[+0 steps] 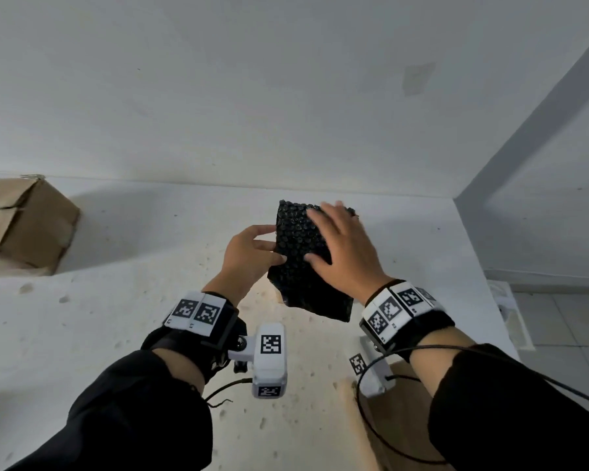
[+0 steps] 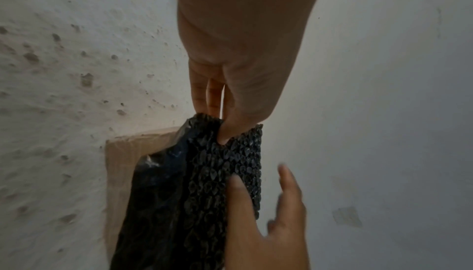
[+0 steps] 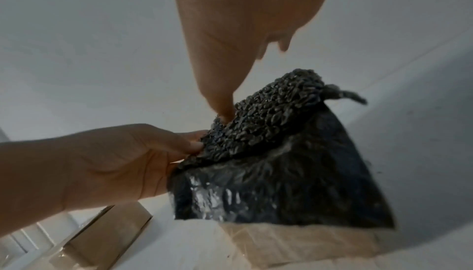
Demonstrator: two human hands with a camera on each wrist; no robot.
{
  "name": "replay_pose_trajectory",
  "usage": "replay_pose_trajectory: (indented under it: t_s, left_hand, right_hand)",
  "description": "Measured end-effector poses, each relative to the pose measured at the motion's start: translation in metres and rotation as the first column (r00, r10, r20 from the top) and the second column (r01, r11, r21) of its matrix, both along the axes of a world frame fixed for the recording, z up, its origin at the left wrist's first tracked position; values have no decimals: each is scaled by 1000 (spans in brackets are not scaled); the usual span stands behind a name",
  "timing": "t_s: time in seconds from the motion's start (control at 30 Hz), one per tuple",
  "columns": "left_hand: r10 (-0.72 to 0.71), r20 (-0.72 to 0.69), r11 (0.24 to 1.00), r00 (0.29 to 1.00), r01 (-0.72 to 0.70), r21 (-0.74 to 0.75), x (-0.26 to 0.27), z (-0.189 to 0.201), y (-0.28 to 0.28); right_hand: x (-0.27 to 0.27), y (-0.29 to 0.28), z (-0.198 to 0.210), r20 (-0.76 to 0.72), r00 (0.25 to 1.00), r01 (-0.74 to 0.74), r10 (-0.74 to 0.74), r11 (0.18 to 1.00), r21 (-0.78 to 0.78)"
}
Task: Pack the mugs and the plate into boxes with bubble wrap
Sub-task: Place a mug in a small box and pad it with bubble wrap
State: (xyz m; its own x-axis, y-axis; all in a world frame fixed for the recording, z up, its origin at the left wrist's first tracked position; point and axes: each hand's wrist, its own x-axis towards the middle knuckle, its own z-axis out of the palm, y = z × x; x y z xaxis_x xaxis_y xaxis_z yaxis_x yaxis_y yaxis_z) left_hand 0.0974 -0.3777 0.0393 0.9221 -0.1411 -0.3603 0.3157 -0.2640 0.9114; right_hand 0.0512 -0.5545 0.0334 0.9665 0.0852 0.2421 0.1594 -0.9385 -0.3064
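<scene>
Fingers (image 2: 225, 130) of the left hand (image 1: 249, 253) pinch the near-left edge of a black bubble wrap bundle (image 1: 301, 253), held in the air above the middle of the white worktop (image 1: 116, 317). Its upper face is knobbly with bubbles, its underside smooth and glossy. Right hand (image 1: 344, 253) lies spread flat on top, fingers straight. One cardboard box (image 1: 21, 226) sits at the worktop's far-left edge; another box (image 3: 294, 244) lies below the bundle, partly hidden by it.
</scene>
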Motion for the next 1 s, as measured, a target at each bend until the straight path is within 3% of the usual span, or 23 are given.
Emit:
replay_pose_trajectory:
  t_s: [0.1, 0.2, 0.3, 0.37, 0.57, 0.73, 0.83, 1.0]
  left_hand:
    - [18, 71, 999, 997, -21, 42, 3, -4, 3]
    - [-13, 48, 998, 999, 16, -65, 3, -4, 6]
    - [-122, -107, 955, 987, 87, -283, 4, -4, 8]
    - [-190, -129, 927, 973, 135, -350, 4, -7, 9]
    - [-295, -96, 901, 951, 244, -358, 1, -23, 11]
    - [-286, -93, 905, 954, 237, -355, -2, -28, 8]
    - [-290, -106, 907, 951, 238, -348, -2, -29, 8]
    - [-326, -177, 878, 929, 227, -421, 3, -27, 11]
  right_hand:
    - [8, 8, -9, -304, 945, -143, 123, 989, -44]
    - [13, 7, -13, -444, 887, -205, 126, 970, -134]
    - [17, 3, -14, -502, 857, -238, 112, 952, -195]
    - [20, 5, -15, -526, 844, -257, 106, 940, -223]
    - [33, 13, -9, -563, 824, -212, 70, 959, -190]
    - [33, 32, -18, -474, 880, -153, -21, 933, -324]
    - [37, 30, -12, -534, 846, -170, -5, 945, -279]
    - [51, 18, 20, -673, 732, -198, 106, 978, -61]
